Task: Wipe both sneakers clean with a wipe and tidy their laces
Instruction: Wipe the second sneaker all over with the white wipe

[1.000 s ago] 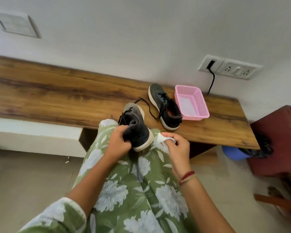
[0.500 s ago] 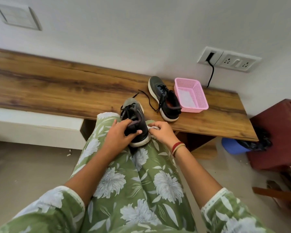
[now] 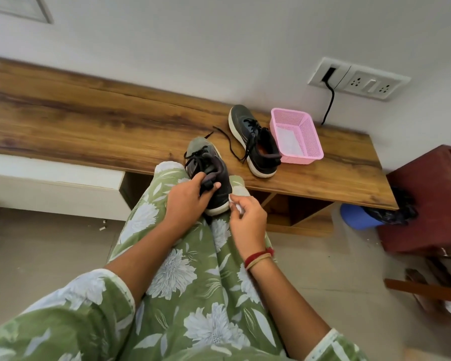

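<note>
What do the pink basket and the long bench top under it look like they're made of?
Pink basket: probably moulded plastic, matte; its walls are a fine, regular perforated mesh. Bench top: wood or a wood-look laminate, smooth with a low sheen; brown grain streaks run along it, but the picture cannot settle which.

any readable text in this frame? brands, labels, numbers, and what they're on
No legible text anywhere in the head view.
held sneaker, in the left hand: no lettering readable.
sneaker on the bench: curved side lines only, no readable brand.
wipe, in the right hand: plain white.
socket panel: any markings too small to read.
pink basket: no label visible.
</note>
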Motion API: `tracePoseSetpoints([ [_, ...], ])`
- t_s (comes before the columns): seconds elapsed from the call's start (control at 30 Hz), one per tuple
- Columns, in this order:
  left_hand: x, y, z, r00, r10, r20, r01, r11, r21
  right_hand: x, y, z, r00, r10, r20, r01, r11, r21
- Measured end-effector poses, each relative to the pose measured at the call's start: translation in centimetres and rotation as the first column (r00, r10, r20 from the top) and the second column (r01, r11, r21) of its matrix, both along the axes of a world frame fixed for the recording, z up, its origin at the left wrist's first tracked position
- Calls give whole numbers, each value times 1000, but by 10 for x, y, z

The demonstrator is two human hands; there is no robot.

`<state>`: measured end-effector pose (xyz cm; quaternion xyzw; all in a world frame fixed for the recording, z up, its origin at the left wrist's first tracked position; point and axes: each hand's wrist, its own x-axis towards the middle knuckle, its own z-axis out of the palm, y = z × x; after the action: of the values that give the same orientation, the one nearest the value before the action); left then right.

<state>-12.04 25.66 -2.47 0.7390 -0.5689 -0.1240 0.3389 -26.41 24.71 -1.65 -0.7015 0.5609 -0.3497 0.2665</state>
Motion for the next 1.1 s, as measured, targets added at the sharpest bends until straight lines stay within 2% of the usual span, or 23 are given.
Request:
tracePoseSetpoints([
  [0.13,-3,-3,-1,1000,12,9,-12,1000,6,1,13,-4,979,106,-176,-125,987,-103],
  [0.2,-4,-4,-1,1000,9,8,-9,1000,25,4,19,-6,927,191,-324,-242,962,-125],
  [0.27,-5,-5,-1,1000,13,-7,-12,1000,28,5,23,-8,870,285,-401,-349,933,-94],
  [0.33,-5,-4,-1,1000,7,-17,-7,1000,17,1,22,-5,904,319,-286,-353,933,-74],
  [0.4,-4,-3,-1,1000,-9,-21,9,1000,6,-7,15,2,994,108,2,-107,986,-125],
  [0.43,-3,-3,-2,1000,-11,-30,11,1000,-2,-10,7,4,993,-36,114,49,992,-118],
  [0.47,-2,-3,-2,999,-12,-40,12,1000,-13,-11,-1,5,977,-144,155,157,985,-73],
  [0.5,-1,-2,-3,999,-13,-50,12,1000,-20,-12,-7,5,972,-189,140,193,981,-21],
  [0.6,-1,-2,-3,998,-21,-66,19,999,-32,-7,-10,-2,994,-104,33,102,993,54],
  [0.97,3,-2,-6,995,-4,-99,-1,999,-46,-4,13,-1,968,96,-231,-121,988,-96],
  [1.1,3,-3,-6,993,14,-114,-18,999,-33,-2,24,-1,899,236,-370,-294,950,-109],
])
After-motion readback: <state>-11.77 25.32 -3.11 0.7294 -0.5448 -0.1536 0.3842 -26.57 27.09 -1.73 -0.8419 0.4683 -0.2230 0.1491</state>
